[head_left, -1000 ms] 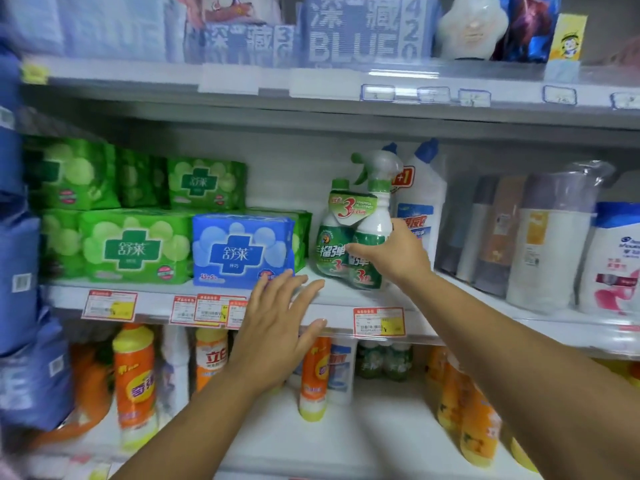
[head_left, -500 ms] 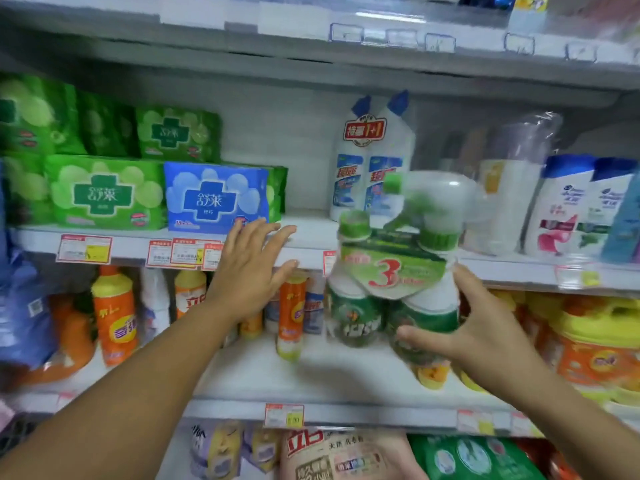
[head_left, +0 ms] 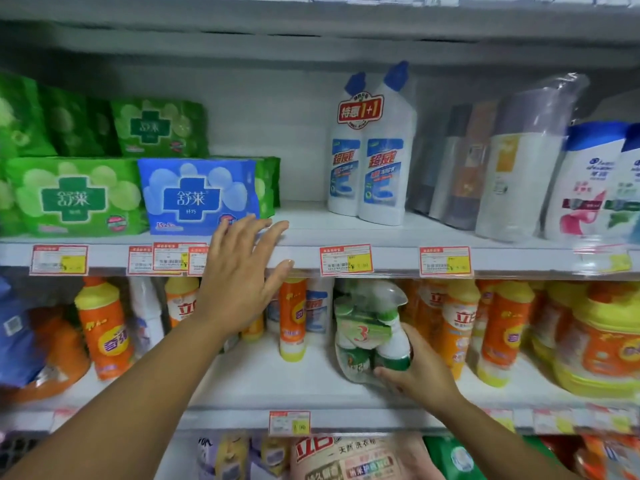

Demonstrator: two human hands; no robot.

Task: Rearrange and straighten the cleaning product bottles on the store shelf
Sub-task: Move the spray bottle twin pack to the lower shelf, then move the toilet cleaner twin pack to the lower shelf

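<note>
As your right hand (head_left: 420,370) clasped the tilted spray-cleaner pack (head_left: 369,336), left hand (head_left: 239,282) splayed empty, you needed it upright beside the orange detergent bottle (head_left: 292,317).

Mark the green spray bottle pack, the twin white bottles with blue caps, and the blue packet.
green spray bottle pack (head_left: 362,336): head view, on its banner with the 3.
twin white bottles (head_left: 384,168): head view, on the right bottle's label.
blue packet (head_left: 199,199): head view, on its central cross.

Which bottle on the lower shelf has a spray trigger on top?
The green-and-white bundled spray bottle, gripped by the right hand; the orange bottles beside it have plain caps.
</note>
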